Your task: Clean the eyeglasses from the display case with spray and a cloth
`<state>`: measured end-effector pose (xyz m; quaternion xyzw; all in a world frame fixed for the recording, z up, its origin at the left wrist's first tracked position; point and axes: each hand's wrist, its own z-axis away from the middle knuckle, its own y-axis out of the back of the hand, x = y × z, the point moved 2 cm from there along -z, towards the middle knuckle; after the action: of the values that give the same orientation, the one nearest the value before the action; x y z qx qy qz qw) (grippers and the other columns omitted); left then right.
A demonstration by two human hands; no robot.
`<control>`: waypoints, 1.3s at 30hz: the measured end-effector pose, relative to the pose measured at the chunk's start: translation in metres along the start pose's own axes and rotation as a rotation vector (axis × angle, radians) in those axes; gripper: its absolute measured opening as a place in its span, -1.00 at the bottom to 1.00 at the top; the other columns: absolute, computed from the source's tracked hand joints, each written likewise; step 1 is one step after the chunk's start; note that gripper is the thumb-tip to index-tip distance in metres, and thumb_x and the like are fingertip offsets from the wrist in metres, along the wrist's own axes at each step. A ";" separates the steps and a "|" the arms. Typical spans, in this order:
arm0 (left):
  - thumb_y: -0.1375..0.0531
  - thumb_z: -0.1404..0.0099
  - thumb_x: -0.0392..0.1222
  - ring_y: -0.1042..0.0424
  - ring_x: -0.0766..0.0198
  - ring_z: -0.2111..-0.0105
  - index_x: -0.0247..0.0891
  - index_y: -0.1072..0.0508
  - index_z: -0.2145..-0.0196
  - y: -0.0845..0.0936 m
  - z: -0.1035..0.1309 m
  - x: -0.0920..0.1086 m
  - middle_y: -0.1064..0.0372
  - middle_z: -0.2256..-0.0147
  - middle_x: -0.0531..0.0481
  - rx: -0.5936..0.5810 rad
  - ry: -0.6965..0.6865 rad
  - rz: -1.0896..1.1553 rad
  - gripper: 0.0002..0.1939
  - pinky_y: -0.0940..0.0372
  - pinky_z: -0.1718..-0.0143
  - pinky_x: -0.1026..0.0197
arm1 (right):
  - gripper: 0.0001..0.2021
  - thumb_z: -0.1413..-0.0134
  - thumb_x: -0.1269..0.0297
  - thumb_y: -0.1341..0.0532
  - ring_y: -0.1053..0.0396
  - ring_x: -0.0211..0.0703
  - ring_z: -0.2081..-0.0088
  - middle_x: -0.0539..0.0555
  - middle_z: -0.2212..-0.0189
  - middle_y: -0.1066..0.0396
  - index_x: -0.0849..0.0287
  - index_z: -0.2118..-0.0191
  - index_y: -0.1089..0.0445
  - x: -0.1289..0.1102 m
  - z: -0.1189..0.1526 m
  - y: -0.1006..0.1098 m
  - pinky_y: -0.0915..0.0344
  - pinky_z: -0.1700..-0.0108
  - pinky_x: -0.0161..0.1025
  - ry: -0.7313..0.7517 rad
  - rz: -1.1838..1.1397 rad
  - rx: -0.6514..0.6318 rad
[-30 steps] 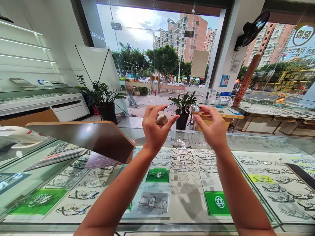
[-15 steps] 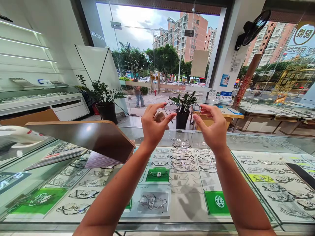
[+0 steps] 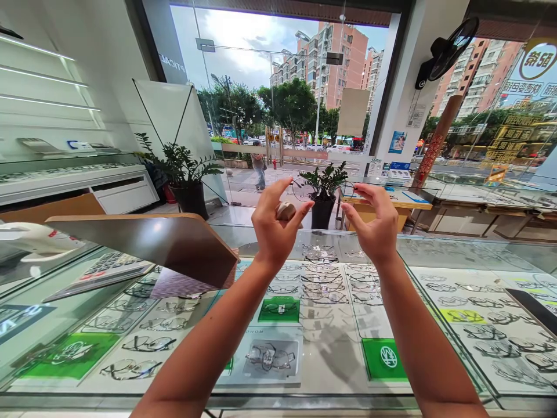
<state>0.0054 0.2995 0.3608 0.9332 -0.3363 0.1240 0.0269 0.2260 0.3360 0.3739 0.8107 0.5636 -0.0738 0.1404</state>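
A pair of thin-rimmed eyeglasses [image 3: 300, 188] is held up at arm's length above the display counter, its lenses against the plant outside the counter. My left hand [image 3: 275, 227] pinches its left side near the rim. A beige-grey bundle, perhaps a folded cloth [image 3: 285, 211], shows between the thumb and fingers of that hand. On the other side, my right hand [image 3: 375, 219] grips the right end of the frame with its fingers, thumb apart below. Below both hands, rows of eyeglasses [image 3: 324, 278] lie under the glass of the display counter [image 3: 322, 366].
A tilted brown-edged mirror or panel [image 3: 152, 241] stands on the counter at left, by a calculator [image 3: 111, 270] and a white object [image 3: 39, 241]. Potted plants [image 3: 189, 194] stand beyond. A dark flat object [image 3: 533, 310] lies at right. A person [image 3: 258, 165] is outside the glass.
My left hand has shifted slightly right and the right hand slightly left; the eyeglasses stay raised. The bundle in my left hand shows a little differently. The person outside has moved right.
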 end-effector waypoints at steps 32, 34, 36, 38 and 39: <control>-0.48 -0.29 -0.04 -0.42 0.34 0.45 0.00 -0.45 -0.22 -0.004 0.007 -0.010 -0.49 -0.24 -0.17 0.094 -0.045 0.119 -0.41 -0.39 0.39 0.15 | -0.77 -0.42 0.11 -0.20 -0.55 0.00 -0.06 0.16 0.01 -0.56 0.06 -0.03 -0.49 0.004 0.002 -0.006 -0.51 -0.10 0.02 -0.175 -0.250 0.082; -0.49 -0.27 -0.06 -0.42 0.35 0.46 -0.02 -0.45 -0.22 -0.004 0.008 -0.010 -0.50 -0.22 -0.18 0.097 -0.056 0.117 -0.40 -0.38 0.41 0.17 | -0.77 -0.38 0.08 -0.26 -0.56 -0.03 -0.03 0.14 0.02 -0.57 0.06 0.00 -0.52 0.004 0.001 -0.006 -0.51 -0.10 -0.01 -0.217 -0.316 0.099; -0.50 -0.26 -0.07 -0.39 0.37 0.47 -0.03 -0.47 -0.20 -0.005 0.007 -0.010 -0.52 -0.19 -0.17 0.091 -0.049 0.121 -0.41 -0.36 0.42 0.17 | -0.77 -0.33 0.06 -0.31 -0.56 -0.05 0.01 0.12 0.05 -0.59 0.05 0.04 -0.55 0.004 0.001 -0.005 -0.50 -0.07 -0.04 -0.255 -0.368 0.112; -0.51 -0.26 -0.07 -0.35 0.37 0.48 -0.03 -0.49 -0.18 -0.005 0.006 -0.007 -0.54 -0.14 -0.14 0.075 -0.028 0.129 -0.43 -0.35 0.41 0.18 | -0.77 -0.29 0.03 -0.35 -0.57 -0.07 0.07 0.09 0.11 -0.60 0.05 0.09 -0.57 0.005 0.000 -0.003 -0.49 -0.01 -0.07 -0.298 -0.394 0.111; -0.51 -0.25 -0.08 -0.34 0.37 0.47 -0.04 -0.51 -0.17 -0.005 0.006 -0.006 -0.55 -0.12 -0.13 0.064 -0.013 0.130 -0.44 -0.34 0.40 0.17 | -0.76 -0.28 0.02 -0.36 -0.57 -0.08 0.10 0.08 0.15 -0.60 0.05 0.12 -0.58 0.006 0.000 -0.002 -0.49 0.02 -0.09 -0.321 -0.399 0.105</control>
<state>0.0056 0.3060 0.3542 0.9106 -0.3921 0.1302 -0.0130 0.2265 0.3418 0.3725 0.6674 0.6784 -0.2569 0.1682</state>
